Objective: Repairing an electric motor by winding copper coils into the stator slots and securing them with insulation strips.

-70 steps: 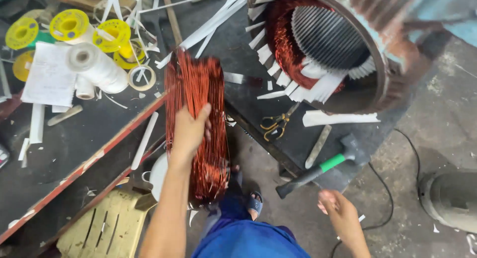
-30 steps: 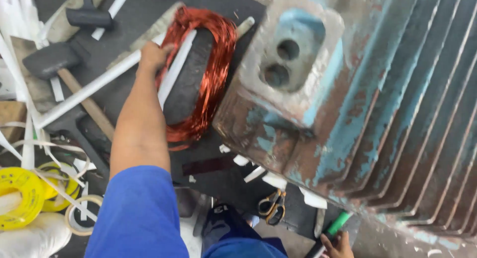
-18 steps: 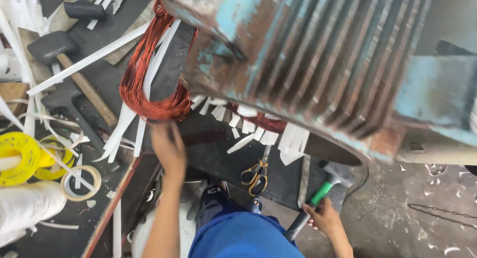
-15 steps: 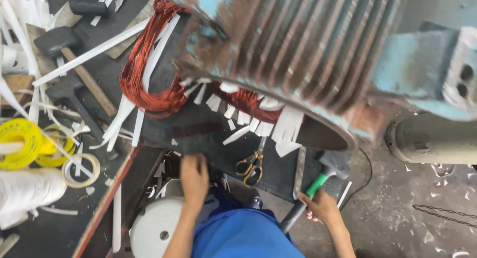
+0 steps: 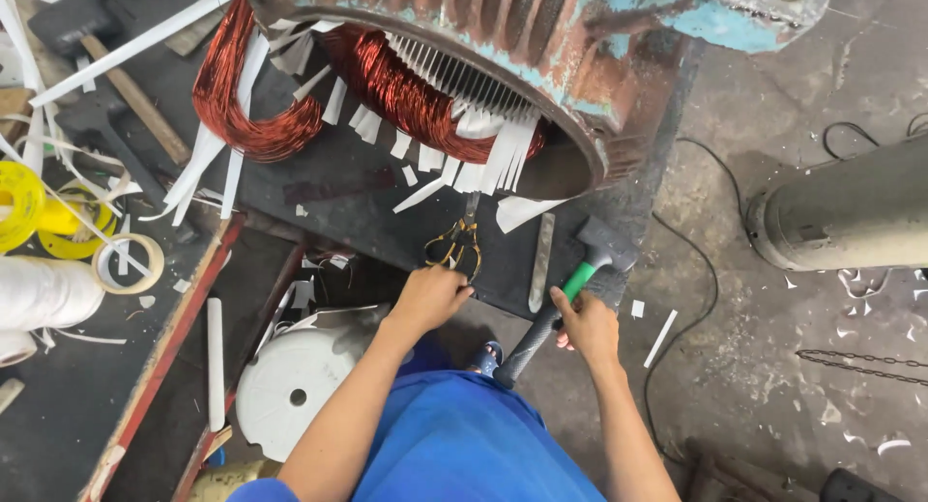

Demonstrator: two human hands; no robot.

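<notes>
Tool-pickup step, by the look of it: left hand (image 5: pixel 430 297) is reaching to the scissors (image 5: pixel 458 245) lying on the dark worktop (image 5: pixel 367 207) edge just below the stator (image 5: pixel 503 86) w/ copper windings (image 5: pixel 406 91), fingers curled at the handles, can't tell if actually gripping. Right hand (image 5: pixel 585 323) is clenching the hammer (image 5: pixel 565 294) handle, head resting on the worktop. Next move prob needs a firm grip on the scissors, then lifting both clear of the paper strips.

There are two bare hands, the left hand (image 5: pixel 430 294) and the right hand (image 5: pixel 587 325). One pair of scissors with yellow handles (image 5: pixel 459 246) lies on the table. One hammer with a green and black handle (image 5: pixel 570 287) is there. One big blue and rusty motor shell (image 5: pixel 541 38) sits on top. Two yellow tape rolls (image 5: pixel 19 204) lie together.
</notes>
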